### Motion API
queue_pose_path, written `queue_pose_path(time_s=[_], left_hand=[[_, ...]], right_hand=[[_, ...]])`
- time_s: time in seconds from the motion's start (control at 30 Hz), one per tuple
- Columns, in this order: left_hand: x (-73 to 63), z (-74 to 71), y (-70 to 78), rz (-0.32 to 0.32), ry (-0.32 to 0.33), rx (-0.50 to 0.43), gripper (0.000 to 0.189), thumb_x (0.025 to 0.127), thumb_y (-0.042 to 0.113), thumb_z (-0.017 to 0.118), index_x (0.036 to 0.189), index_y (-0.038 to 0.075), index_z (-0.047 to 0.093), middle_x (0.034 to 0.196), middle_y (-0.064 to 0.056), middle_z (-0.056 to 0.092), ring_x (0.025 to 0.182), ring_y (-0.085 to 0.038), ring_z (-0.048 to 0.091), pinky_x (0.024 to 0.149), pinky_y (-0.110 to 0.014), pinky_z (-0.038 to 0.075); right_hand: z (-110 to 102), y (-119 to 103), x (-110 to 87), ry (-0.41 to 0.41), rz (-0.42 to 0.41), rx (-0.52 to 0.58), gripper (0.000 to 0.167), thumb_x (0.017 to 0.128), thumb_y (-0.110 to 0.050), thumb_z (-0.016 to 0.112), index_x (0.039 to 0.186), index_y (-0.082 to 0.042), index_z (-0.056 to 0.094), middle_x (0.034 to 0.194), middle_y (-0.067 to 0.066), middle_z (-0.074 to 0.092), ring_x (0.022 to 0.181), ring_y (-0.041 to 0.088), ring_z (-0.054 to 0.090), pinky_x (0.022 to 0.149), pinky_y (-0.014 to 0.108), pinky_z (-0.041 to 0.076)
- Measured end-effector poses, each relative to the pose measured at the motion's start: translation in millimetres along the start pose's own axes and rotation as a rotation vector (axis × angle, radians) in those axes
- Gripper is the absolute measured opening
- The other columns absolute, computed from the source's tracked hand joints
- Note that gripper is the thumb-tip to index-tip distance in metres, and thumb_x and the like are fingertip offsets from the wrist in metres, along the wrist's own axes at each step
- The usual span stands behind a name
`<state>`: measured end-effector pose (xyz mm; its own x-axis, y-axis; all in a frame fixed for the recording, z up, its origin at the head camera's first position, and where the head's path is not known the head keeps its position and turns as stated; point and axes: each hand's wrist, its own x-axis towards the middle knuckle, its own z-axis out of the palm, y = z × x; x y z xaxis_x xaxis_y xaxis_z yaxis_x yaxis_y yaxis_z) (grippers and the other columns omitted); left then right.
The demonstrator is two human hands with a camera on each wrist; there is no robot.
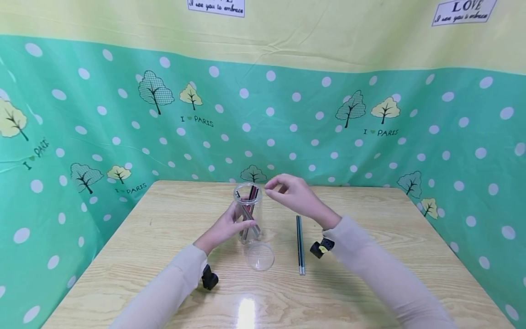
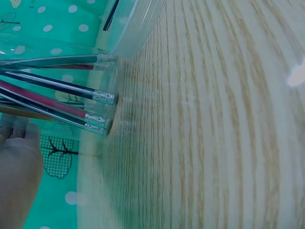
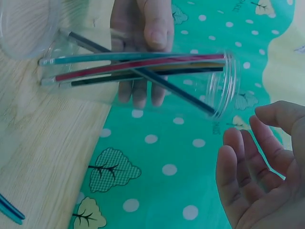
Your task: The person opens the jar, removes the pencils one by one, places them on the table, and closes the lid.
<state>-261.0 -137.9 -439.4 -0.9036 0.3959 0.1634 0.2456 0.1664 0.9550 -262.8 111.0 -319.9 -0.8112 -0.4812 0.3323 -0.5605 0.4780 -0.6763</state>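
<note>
A clear plastic jar (image 1: 259,212) stands upright, its top uncovered, with several pencils (image 3: 138,62) leaning inside in red, teal, dark and other colours. My left hand (image 1: 225,227) grips the jar's side, fingers behind it and thumb in front. In the left wrist view, metal-ended tips of pencils (image 2: 102,97) point down at the jar's base. My right hand (image 1: 296,196) hovers just right of the jar's rim (image 3: 228,86). Its fingers are loosely bent, apart from the thumb, and hold nothing in the right wrist view.
A round clear lid (image 1: 260,257) lies on the wooden table (image 1: 172,237) in front of the jar. To its right, a pair of dark and teal pencils (image 1: 300,244) lies side by side. A green dotted curtain (image 1: 269,112) hangs behind the table and at its sides.
</note>
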Motion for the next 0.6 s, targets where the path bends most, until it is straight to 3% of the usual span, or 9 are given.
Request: queue_pose_path(time_s=[0.17, 0.3, 0.43, 0.6], left_hand=[[-0.6, -0.8, 0.8, 0.016, -0.016, -0.004, 0.077, 0.097, 0.015, 0.069, 0.156, 0.035, 0.024, 0.16, 0.0, 0.032, 0.149, -0.025, 0.022, 0.117, -0.062, 0.016], [-1.6, -1.0, 1.3, 0.03, -0.034, -0.013, 0.081, 0.097, 0.017, 0.069, 0.158, 0.037, 0.019, 0.16, 0.002, 0.032, 0.149, -0.023, 0.023, 0.116, -0.061, 0.02], [-2.9, -1.3, 1.9, 0.026, -0.044, -0.027, 0.084, 0.097, 0.02, 0.069, 0.159, 0.038, 0.015, 0.161, 0.002, 0.032, 0.149, -0.023, 0.023, 0.115, -0.062, 0.021], [-4.0, -1.1, 3.0, 0.007, -0.029, -0.02, 0.081, 0.096, 0.023, 0.07, 0.158, 0.037, 0.019, 0.158, 0.001, 0.036, 0.148, -0.026, 0.024, 0.116, -0.064, 0.017]], right_hand=[[7.3, -10.4, 4.5, -0.023, -0.07, -0.019, 0.017, 0.097, -0.023, 0.069, 0.11, -0.013, 0.074, 0.106, -0.004, 0.068, 0.08, 0.014, 0.064, 0.076, 0.036, 0.054], [13.6, -15.9, 7.2, -0.059, -0.092, -0.032, 0.019, 0.098, -0.023, 0.068, 0.113, -0.014, 0.074, 0.109, -0.005, 0.069, 0.076, 0.012, 0.063, 0.075, 0.035, 0.053], [19.8, -21.9, 8.2, -0.109, -0.087, -0.041, 0.022, 0.098, -0.024, 0.067, 0.118, -0.014, 0.072, 0.11, -0.004, 0.071, 0.07, 0.014, 0.063, 0.06, 0.03, 0.054], [26.7, -27.4, 9.9, -0.143, -0.069, -0.084, 0.027, 0.099, -0.026, 0.066, 0.123, -0.016, 0.071, 0.111, -0.004, 0.072, 0.059, 0.013, 0.06, 0.052, 0.027, 0.049]])
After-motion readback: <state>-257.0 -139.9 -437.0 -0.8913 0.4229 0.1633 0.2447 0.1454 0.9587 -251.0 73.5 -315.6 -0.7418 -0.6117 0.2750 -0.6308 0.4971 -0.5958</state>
